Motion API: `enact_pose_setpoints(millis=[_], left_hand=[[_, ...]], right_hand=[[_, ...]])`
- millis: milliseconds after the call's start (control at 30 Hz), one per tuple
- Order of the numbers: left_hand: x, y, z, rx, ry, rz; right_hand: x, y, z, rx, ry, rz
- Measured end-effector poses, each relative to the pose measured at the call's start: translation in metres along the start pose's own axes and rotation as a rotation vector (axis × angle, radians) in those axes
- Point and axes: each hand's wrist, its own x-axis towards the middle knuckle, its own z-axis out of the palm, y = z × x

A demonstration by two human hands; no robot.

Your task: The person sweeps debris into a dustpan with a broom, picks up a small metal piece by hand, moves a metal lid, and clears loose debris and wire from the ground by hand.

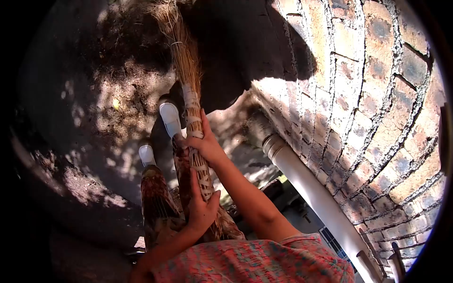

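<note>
A long straw broom (191,111) runs nearly upright through the middle of the view, its handle bound with pale strips and its loose bristles pointing away at the top. My right hand (207,145) is closed round the middle of the bound handle, one finger stretched along it and the thumb across. Lower down, at the near end of the handle, my left hand (202,213) holds it between thumb and fingers. The palm side of both grips is hidden. The bristle tips are partly cut off at the frame's top edge.
A sunlit brick wall (373,104) rises on the right, with a white drainpipe (311,193) along its foot. Dappled ground (125,99) littered with dry bits lies ahead and left. My white-toed shoes (170,118) stand just left of the broom.
</note>
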Motion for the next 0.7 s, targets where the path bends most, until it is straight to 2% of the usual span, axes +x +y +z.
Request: enact_pose_setpoints(millis=[33,67,100,133,200,233,267,333,400,467,533,567,600,667,700], left_hand=[[-0.010,-0.010,0.009,0.174,-0.004,0.135],[0.004,-0.011,0.011,0.173,0.005,0.157],[0.018,-0.011,0.012,0.112,-0.079,0.162],[0.029,-0.011,0.012,0.051,-0.172,0.151],[0.072,-0.001,0.009,-0.175,-0.171,-0.328],[0.077,0.004,0.009,-0.289,-0.040,-0.368],[0.077,0.003,0.010,-0.300,-0.028,-0.357],[0.052,-0.003,0.014,-0.251,0.045,-0.128],[0.018,0.003,0.047,0.051,0.007,0.037],[0.016,0.006,0.061,0.140,0.028,0.216],[0.065,0.024,0.029,-0.153,-0.208,-0.143],[0.089,0.029,0.009,-0.248,-0.238,-0.348],[0.088,0.017,0.003,-0.298,-0.103,-0.307],[0.077,0.007,-0.012,-0.346,0.081,-0.237],[0.067,0.018,-0.005,-0.333,0.083,-0.201]], right_hand=[[-0.008,0.007,-0.013,-0.027,0.046,-0.131],[-0.011,0.016,-0.029,-0.056,0.094,-0.255],[-0.011,0.012,-0.040,-0.039,0.150,-0.246],[-0.003,-0.005,-0.044,0.026,0.219,-0.120],[0.048,-0.014,-0.049,-0.055,0.180,0.053],[0.070,0.000,-0.036,-0.190,0.177,0.045],[0.087,0.009,-0.026,-0.335,0.164,0.031],[0.054,-0.006,-0.021,-0.337,0.146,0.040],[0.015,-0.022,-0.045,-0.276,-0.004,-0.079],[-0.004,-0.033,-0.051,-0.081,0.024,-0.189],[0.029,-0.049,-0.061,-0.097,0.157,-0.084],[0.056,-0.043,-0.056,-0.105,0.196,-0.072],[0.064,-0.034,-0.033,-0.133,0.115,0.008],[0.099,0.002,-0.005,-0.328,0.151,-0.056],[0.080,-0.011,0.006,-0.255,0.047,-0.002]])
